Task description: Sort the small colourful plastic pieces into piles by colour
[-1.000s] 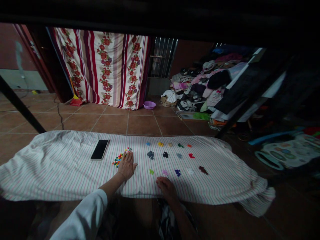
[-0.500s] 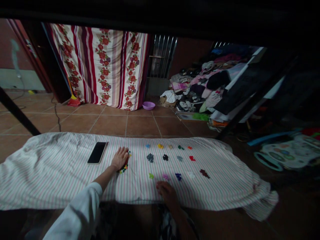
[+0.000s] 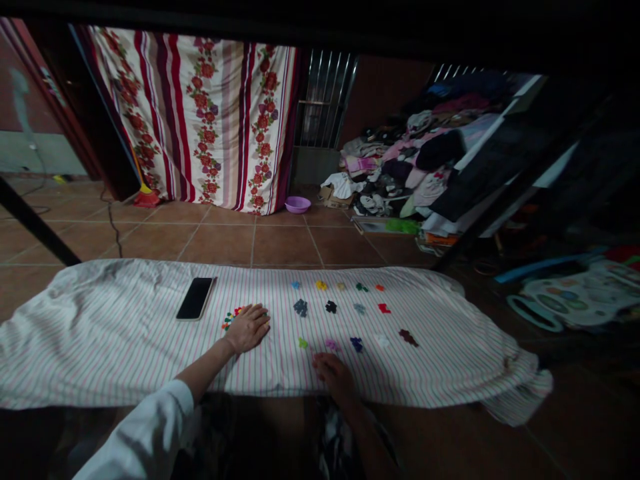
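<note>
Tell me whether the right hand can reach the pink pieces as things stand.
Likely yes: the right hand is just on the near side of the pink pieces, with nothing visible blocking it; the left hand is off over the mixed-colour pieces.

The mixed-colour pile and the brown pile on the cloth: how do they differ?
The mixed-colour pile shows several colours; the brown pile shows one. The left hand partly covers the mixed-colour pile; the brown pile lies uncovered. Both rest on the striped cloth.
</note>
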The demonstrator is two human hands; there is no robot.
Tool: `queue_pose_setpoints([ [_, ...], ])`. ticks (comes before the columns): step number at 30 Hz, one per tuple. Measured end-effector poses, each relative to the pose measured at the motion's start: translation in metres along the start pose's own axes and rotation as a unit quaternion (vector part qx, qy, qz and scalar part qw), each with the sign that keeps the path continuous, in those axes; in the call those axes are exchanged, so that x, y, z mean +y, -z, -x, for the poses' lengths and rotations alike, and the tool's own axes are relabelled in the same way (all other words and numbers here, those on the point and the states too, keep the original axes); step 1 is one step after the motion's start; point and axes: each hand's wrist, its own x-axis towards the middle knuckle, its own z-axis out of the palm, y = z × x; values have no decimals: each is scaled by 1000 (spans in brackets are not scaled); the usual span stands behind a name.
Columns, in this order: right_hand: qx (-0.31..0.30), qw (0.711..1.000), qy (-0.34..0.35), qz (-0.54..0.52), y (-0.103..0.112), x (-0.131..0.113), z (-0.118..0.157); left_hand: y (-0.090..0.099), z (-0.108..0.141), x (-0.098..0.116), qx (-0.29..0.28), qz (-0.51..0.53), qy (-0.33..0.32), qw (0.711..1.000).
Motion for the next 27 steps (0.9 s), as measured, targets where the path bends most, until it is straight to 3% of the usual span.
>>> queue_pose_setpoints([
  [6, 5, 999, 19, 28, 0, 2, 0, 13, 37, 2, 29, 0, 44, 999],
  [9, 1, 1000, 7, 14, 0, -1, 0, 5, 60, -10, 106, -48, 130, 985],
  [12, 2, 1000, -12, 4, 0, -4, 0, -8, 72, -23, 131, -98, 102, 981],
  [15, 9, 1000, -26, -9, -1, -5, 1, -18, 67, -31, 113, -79, 84, 987],
  [20, 11, 999, -31, -29, 0, -6, 1, -23, 36, -37, 69, 6, 79, 994],
  [27, 20, 998, -33, -54, 0, -9, 3, -16, 16, -25, 47, 59, 123, 990],
])
